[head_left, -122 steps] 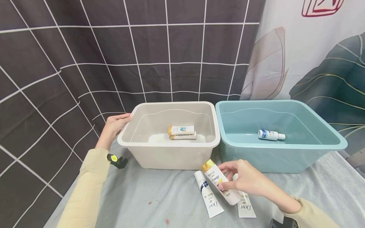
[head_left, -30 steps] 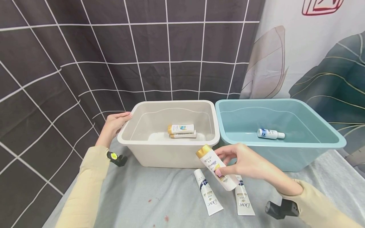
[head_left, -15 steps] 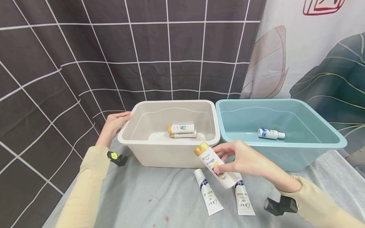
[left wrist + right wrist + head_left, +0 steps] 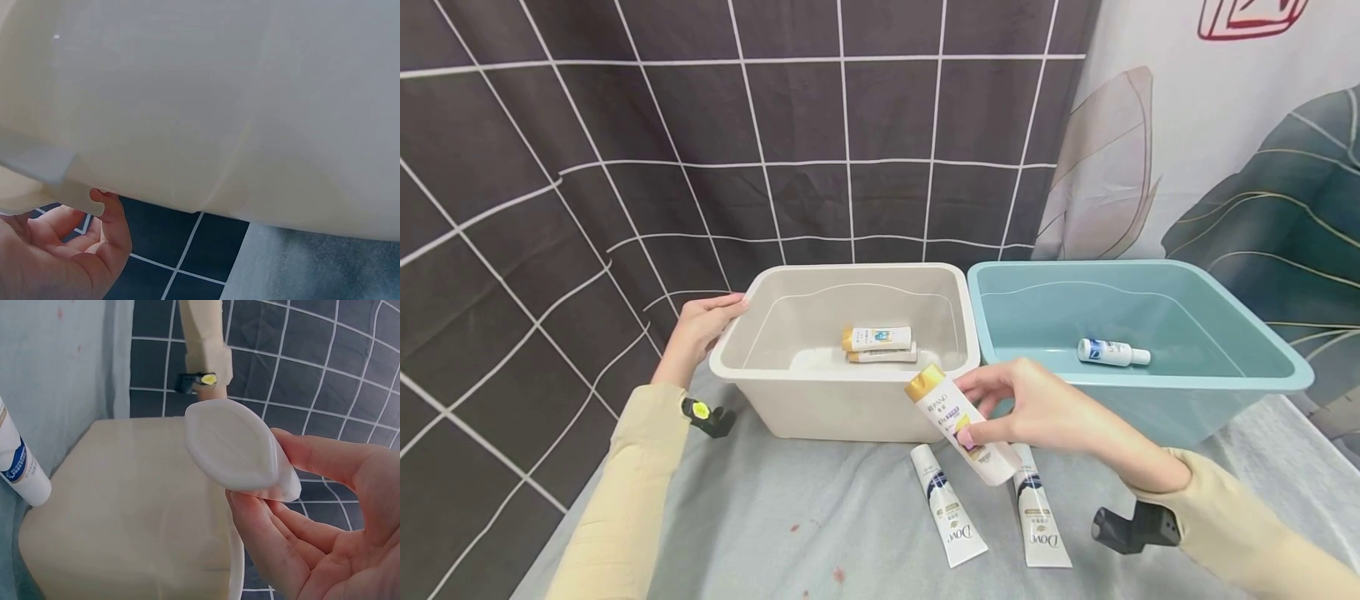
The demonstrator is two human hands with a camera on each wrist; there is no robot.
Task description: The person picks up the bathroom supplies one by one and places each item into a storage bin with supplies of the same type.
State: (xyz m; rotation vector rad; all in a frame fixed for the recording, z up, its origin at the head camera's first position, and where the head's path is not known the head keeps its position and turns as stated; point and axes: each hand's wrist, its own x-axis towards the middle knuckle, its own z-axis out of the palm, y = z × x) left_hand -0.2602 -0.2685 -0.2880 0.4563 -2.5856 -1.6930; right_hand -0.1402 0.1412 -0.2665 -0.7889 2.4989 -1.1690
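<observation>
My right hand [image 4: 1030,408] pinches a white shampoo bottle [image 4: 958,429] with a gold cap between thumb and fingers. It hangs tilted in front of the beige plastic bin [image 4: 850,408], cap toward the upper left. The right wrist view shows the bottle's oval base [image 4: 231,447] toward the camera. At the bin's left end, my left hand [image 4: 703,329] holds the rim, its fingers [image 4: 112,215] curled under the lip in the left wrist view. Inside this bin lie two gold-capped containers, a white bottle [image 4: 880,338] partly over a slimmer one [image 4: 883,355].
A blue bin [image 4: 1112,408] stands against the beige one's right side, with a small white-and-blue bottle [image 4: 1112,352] lying in it. Two white Dove tubes, a left one [image 4: 949,508] and a right one [image 4: 1041,517], lie on the grey cloth [image 4: 760,517] in front.
My right hand has lifted the shampoo bottle from over the tubes up and leftward, toward the beige bin's front rim. My left hand has stayed on the rim.
</observation>
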